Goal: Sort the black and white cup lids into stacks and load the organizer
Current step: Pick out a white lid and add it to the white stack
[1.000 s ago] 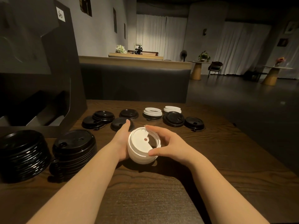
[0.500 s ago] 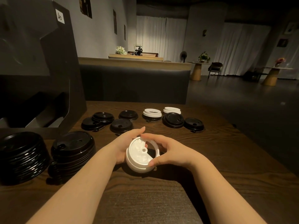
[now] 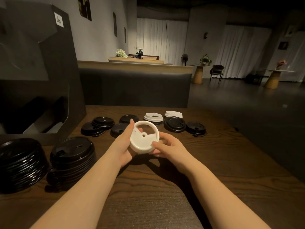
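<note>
Organizer (image 3: 38, 66) at 10 o'clock, not seen loaded. Two black stacks (image 3: 47, 162) built at 8. White stack (image 3: 144, 139) held at centre, tilted, left hand (image 3: 123, 146) and right hand (image 3: 166, 147) fingers curled round it. Loose lids (image 3: 175, 123) left at 12.

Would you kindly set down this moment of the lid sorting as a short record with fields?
Held item: stack of white plastic cup lids, tilted, above the table
Left hand: grips the stack's left edge
Right hand: grips its right edge
Black stacks: two tall stacks of glossy black lids at near left
Loose lids: black lids and two white lids in a row at the far side of the dark wooden table
Organizer: dark organizer at far left, contents unclear
</note>
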`<move>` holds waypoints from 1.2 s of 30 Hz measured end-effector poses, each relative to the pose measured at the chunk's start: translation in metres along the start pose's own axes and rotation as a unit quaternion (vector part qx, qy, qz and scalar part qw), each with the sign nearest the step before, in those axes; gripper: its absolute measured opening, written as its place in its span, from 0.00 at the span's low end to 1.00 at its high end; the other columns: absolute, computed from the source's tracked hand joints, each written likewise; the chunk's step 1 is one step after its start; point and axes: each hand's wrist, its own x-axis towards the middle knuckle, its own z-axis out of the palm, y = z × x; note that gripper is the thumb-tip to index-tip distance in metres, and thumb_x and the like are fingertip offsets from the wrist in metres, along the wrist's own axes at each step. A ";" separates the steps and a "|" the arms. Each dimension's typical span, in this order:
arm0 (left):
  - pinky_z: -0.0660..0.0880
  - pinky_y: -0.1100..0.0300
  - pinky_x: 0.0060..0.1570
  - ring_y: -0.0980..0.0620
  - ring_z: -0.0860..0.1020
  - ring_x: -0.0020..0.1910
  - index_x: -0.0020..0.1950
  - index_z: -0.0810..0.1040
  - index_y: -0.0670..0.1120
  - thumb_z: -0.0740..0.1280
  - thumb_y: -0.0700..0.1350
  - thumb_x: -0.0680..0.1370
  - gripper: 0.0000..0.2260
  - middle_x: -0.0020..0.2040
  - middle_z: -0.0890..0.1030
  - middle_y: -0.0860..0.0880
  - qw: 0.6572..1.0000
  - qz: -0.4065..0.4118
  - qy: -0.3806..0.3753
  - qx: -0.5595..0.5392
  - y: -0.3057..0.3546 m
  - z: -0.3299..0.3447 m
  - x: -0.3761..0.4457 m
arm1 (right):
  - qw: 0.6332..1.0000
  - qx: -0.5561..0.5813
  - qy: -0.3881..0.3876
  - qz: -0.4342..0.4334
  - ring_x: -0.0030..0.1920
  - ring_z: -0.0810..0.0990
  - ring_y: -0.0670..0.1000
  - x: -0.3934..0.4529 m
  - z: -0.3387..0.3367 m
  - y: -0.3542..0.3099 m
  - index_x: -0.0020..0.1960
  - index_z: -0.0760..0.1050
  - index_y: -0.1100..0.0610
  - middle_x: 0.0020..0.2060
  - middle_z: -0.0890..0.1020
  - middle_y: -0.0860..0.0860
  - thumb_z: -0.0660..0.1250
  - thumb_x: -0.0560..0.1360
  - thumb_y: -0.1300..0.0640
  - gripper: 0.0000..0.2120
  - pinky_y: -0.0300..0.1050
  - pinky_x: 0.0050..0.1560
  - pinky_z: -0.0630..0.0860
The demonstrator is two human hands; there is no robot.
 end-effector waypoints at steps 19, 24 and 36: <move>0.75 0.46 0.60 0.44 0.78 0.56 0.66 0.73 0.45 0.66 0.40 0.78 0.16 0.58 0.80 0.43 0.994 0.064 0.005 0.094 -0.012 0.014 -0.003 | 0.990 0.103 0.091 0.038 0.54 0.81 0.51 0.010 0.005 -0.005 0.63 0.75 0.51 0.57 0.81 0.52 0.60 0.80 0.58 0.13 0.43 0.45 0.80; 0.78 0.48 0.56 0.46 0.79 0.57 0.66 0.75 0.49 0.69 0.50 0.76 0.19 0.58 0.81 0.47 0.970 0.131 0.018 0.202 0.029 0.019 -0.014 | 0.989 0.062 0.125 0.041 0.51 0.78 0.48 0.028 0.015 -0.060 0.60 0.73 0.53 0.57 0.78 0.50 0.61 0.80 0.54 0.10 0.34 0.36 0.79; 0.76 0.51 0.58 0.47 0.77 0.58 0.67 0.72 0.46 0.68 0.48 0.77 0.20 0.60 0.78 0.45 0.952 0.217 0.140 0.163 0.113 -0.057 -0.081 | 0.993 0.083 0.040 -0.078 0.53 0.79 0.51 0.054 0.137 -0.105 0.69 0.69 0.52 0.60 0.76 0.52 0.63 0.79 0.60 0.19 0.38 0.37 0.79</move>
